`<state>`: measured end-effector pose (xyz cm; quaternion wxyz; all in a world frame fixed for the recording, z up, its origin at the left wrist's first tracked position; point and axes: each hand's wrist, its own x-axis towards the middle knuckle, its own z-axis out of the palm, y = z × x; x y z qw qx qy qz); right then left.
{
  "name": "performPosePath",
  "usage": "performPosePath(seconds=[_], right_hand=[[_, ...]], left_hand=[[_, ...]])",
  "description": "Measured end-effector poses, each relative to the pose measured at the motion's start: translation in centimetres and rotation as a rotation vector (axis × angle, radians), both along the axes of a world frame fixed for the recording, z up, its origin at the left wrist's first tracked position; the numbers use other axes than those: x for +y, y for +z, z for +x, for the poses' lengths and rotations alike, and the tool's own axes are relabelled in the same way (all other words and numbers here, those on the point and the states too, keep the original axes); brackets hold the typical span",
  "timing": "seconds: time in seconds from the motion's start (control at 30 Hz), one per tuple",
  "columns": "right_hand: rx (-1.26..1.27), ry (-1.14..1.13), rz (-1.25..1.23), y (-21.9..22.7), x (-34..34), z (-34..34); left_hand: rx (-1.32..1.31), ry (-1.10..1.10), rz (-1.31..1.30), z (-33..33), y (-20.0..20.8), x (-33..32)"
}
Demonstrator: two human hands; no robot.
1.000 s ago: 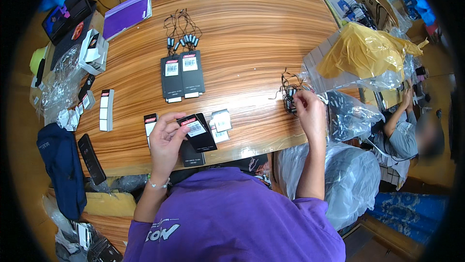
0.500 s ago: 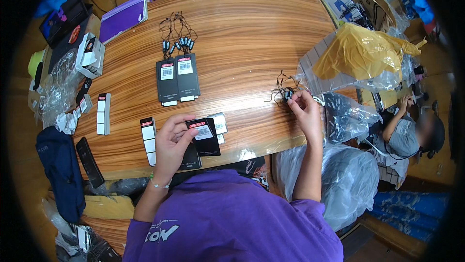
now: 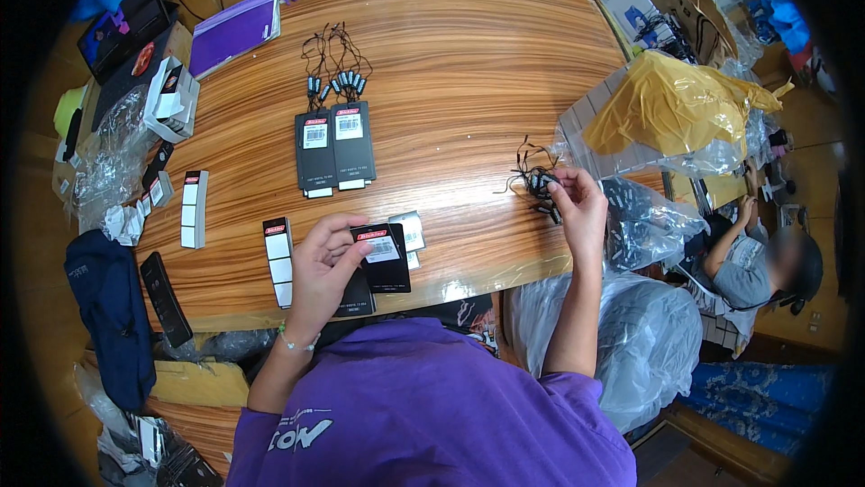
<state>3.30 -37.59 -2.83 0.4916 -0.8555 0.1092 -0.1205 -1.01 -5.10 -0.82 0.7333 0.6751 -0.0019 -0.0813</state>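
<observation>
Between the thumb and fingers of my left hand [image 3: 326, 257] is a black hang tag [image 3: 389, 273] with a red band and a white sticker. Beneath that hand, more black tags [image 3: 357, 300] lie at the table's front edge. Silvery white labels [image 3: 410, 231] stick out behind the held tag. Over on the right, my right hand [image 3: 584, 208] pinches at a small tangle of black hang-tag strings [image 3: 539, 182] with dark fasteners. Two stacks of black tags [image 3: 353, 152] lie farther back, with black cords [image 3: 338, 50] stretched out above them.
Narrow strips of white labels [image 3: 193, 217] lie on the left, near a black phone [image 3: 166, 300]. A purple folder [image 3: 236, 34] is at the back left. Bagged boxes under yellow plastic [image 3: 667, 109] stand on the right, beside a clear bag [image 3: 644, 217]. Another person [image 3: 752, 257] sits beyond.
My right hand has shifted slightly right and down at the string tangle, which now looks more spread out. My left hand stays nearly in place with the black tag.
</observation>
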Motion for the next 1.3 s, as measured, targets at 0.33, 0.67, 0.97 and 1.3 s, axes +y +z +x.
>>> performPosePath(seconds=[0.33, 0.67, 0.97, 1.3], right_hand=[[-0.029, -0.035, 0.236, 2.3, -0.8, -0.2], [0.012, 0.061, -0.18, 3.2, -1.0, 0.0], [-0.048, 0.29, 0.257, 6.7, 0.6, -0.2], [0.018, 0.518, 0.461, 8.1, 2.6, 0.1]], left_hand=[[0.036, 0.005, -0.022, 0.0, 0.2, -0.2], [0.036, -0.087, -0.002, 0.0, 0.2, 0.0], [-0.268, -0.431, 0.063, 4.2, 4.3, -3.8], [-0.352, -0.784, 0.11, 8.0, 3.2, -9.5]])
